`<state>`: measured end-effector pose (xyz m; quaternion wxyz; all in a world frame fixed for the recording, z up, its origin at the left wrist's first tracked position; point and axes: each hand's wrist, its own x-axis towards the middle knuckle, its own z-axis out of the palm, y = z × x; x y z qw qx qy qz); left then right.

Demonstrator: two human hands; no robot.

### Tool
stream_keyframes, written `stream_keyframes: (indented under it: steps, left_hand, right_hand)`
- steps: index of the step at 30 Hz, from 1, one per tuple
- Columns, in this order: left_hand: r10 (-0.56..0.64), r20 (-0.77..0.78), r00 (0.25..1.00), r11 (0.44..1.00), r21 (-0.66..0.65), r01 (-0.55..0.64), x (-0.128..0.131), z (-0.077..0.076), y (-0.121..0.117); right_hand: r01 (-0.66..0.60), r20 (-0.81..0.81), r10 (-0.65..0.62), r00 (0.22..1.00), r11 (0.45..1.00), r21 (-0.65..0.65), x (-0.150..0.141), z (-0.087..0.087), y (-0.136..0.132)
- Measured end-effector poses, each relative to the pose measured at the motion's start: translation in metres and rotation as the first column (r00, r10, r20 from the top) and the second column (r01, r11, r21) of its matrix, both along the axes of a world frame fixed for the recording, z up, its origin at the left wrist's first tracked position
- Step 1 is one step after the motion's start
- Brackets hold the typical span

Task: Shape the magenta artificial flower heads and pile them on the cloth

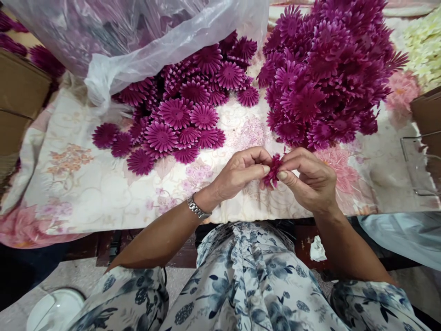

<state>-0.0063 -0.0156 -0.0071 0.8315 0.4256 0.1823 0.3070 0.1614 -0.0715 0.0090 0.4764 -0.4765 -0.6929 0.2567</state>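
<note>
A small magenta artificial flower [274,171] is pinched between my two hands, just above the front part of the table. My left hand [243,170] grips its left side with thumb and forefinger. On the other side, the thumb and fingers of my right hand [308,177] close on its petals. Fingers cover part of the flower. Beyond my left hand lie loose magenta petal discs [175,112], spread and stacked in layers. A tall heap of magenta flowers [320,78] rises behind my right hand.
A clear plastic bag [138,41] droops over the discs at the back left. Cardboard boxes stand at the left [20,87] and right [427,119] edges. Cream flowers [423,46] lie at the far right, with a bent metal wire frame [408,151] nearer. A floral cloth [113,193] covers the table.
</note>
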Motion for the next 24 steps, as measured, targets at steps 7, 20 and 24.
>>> stream_keyframes:
  steps: [7, 20, 24]
  left_hand:
    - [0.026, -0.067, 0.997, 0.996, 0.087, -0.02, -0.0005, -0.0002, -0.0002]
    - [-0.103, -0.047, 0.994, 0.994, -0.053, 0.101, -0.0033, 0.0021, 0.0033]
    - [-0.072, -0.069, 0.995, 0.995, 0.063, 0.076, -0.0017, 0.0056, 0.0024]
  right_hand:
    - [-0.033, -0.032, 0.03, 0.999, 0.996, -0.083, 0.0001, 0.0018, 0.0007]
    - [-0.258, -0.458, 0.057, 0.887, 0.884, -0.39, 0.001, -0.0051, 0.0057]
    - [-0.133, -0.39, -0.002, 0.921, 0.939, -0.319, -0.0028, -0.0039, 0.0044]
